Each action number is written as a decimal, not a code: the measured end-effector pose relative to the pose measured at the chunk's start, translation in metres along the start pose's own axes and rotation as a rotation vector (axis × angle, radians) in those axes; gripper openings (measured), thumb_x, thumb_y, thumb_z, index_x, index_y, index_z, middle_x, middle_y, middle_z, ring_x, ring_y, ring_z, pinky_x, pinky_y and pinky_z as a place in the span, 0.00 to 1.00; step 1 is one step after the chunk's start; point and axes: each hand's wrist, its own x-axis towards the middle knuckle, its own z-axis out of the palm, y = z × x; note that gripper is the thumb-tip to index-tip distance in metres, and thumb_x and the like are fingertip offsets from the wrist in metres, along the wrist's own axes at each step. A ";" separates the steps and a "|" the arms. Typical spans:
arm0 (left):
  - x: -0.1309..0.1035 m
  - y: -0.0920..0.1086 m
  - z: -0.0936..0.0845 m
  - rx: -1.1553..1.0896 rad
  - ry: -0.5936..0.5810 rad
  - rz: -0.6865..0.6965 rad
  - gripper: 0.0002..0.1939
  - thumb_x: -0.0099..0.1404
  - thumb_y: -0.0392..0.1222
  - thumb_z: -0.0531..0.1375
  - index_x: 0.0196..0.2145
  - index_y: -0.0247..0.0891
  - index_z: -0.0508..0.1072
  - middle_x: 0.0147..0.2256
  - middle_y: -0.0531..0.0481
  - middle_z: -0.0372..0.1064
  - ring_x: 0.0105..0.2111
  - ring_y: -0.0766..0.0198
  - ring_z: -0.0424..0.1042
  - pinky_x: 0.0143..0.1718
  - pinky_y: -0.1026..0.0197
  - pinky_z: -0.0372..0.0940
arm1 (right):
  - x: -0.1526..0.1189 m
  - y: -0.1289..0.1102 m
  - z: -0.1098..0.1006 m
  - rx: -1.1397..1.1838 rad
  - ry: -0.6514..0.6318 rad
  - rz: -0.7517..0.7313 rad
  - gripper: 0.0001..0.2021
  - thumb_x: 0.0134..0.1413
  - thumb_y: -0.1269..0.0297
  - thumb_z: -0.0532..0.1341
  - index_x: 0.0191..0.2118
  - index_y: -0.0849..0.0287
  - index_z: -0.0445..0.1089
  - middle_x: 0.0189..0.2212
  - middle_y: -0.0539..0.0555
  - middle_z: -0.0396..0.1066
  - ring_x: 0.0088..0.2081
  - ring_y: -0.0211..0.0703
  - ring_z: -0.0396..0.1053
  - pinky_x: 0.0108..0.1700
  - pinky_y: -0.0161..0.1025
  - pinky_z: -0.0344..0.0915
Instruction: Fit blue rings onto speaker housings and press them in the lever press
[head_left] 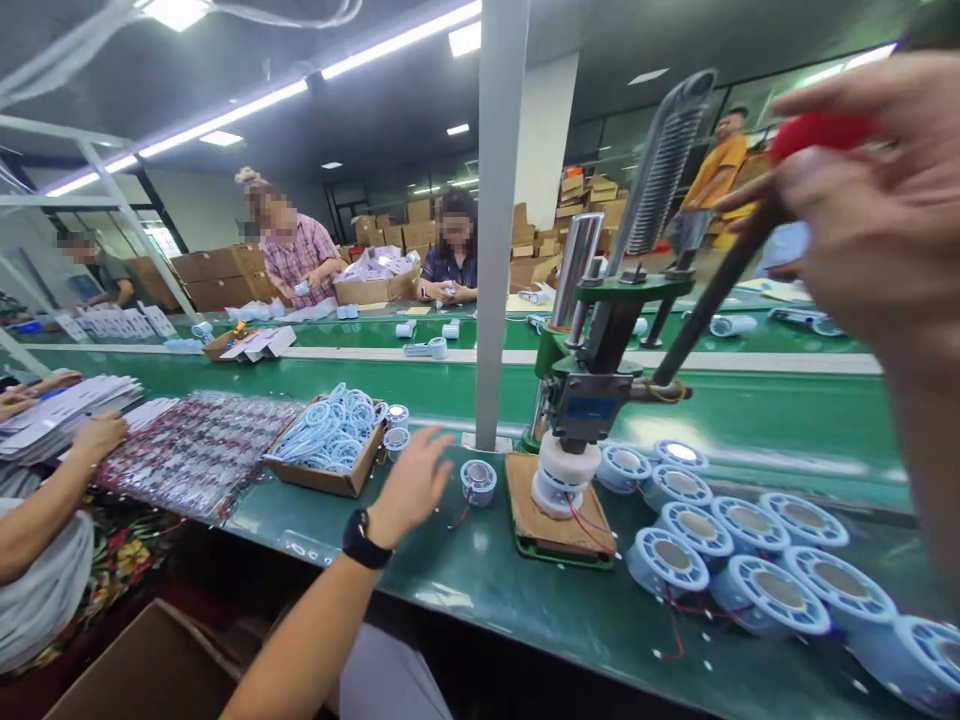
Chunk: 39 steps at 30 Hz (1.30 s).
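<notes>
My right hand (862,170), at the upper right, is wrapped round the red knob (821,132) on the lever (712,300) of a hand press (592,390). Under the press ram, a white round block (568,462) sits on top of a light blue round housing (555,492) with red wires, standing on a wooden base plate (566,530). My left hand (416,485) is over the bench with fingers stretched out and holds nothing. Just right of it stands a single light blue housing (478,482) with a grey disc in its middle.
Several light blue housings (772,590) with wires stand right of the press. A cardboard tray of light blue rings (330,440) and wired parts in clear plastic (195,450) lie left. A grey post (499,230) rises behind the bench. Co-workers (296,240) sit and stand across the green conveyor (375,375).
</notes>
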 end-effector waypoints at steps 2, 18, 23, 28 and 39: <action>0.019 -0.033 -0.031 0.229 0.025 -0.096 0.23 0.68 0.30 0.48 0.57 0.35 0.69 0.58 0.40 0.66 0.59 0.56 0.64 0.63 0.50 0.57 | -0.006 -0.003 0.013 0.109 0.154 0.063 0.16 0.67 0.60 0.52 0.56 0.39 0.65 0.60 0.47 0.60 0.58 0.45 0.65 0.60 0.47 0.68; 0.086 -0.156 -0.091 0.572 -0.300 -0.136 0.12 0.59 0.34 0.55 0.39 0.35 0.76 0.41 0.41 0.76 0.45 0.52 0.73 0.46 0.58 0.65 | -0.235 0.001 0.162 0.428 0.049 0.753 0.41 0.50 0.59 0.63 0.68 0.60 0.47 0.55 0.62 0.68 0.53 0.49 0.71 0.57 0.47 0.67; 0.090 -0.132 -0.108 0.555 -0.189 -0.087 0.21 0.69 0.42 0.43 0.47 0.31 0.71 0.43 0.49 0.76 0.45 0.61 0.72 0.51 0.60 0.63 | -0.238 -0.004 0.172 0.422 0.152 0.737 0.39 0.52 0.59 0.62 0.67 0.60 0.48 0.60 0.63 0.61 0.60 0.48 0.64 0.63 0.48 0.60; 0.058 -0.070 -0.094 0.262 0.163 -0.148 0.23 0.68 0.52 0.46 0.49 0.39 0.72 0.45 0.55 0.76 0.41 0.64 0.73 0.50 0.59 0.66 | -0.235 -0.011 0.157 0.155 0.176 0.665 0.29 0.54 0.65 0.58 0.63 0.59 0.58 0.56 0.62 0.60 0.58 0.49 0.62 0.62 0.48 0.62; -0.091 -0.023 0.043 -0.157 0.012 -0.228 0.17 0.66 0.41 0.51 0.44 0.37 0.78 0.43 0.41 0.76 0.45 0.50 0.74 0.50 0.45 0.69 | -0.179 0.175 0.021 -0.533 -0.254 0.645 0.12 0.49 0.65 0.62 0.39 0.64 0.76 0.35 0.65 0.70 0.41 0.57 0.68 0.46 0.52 0.64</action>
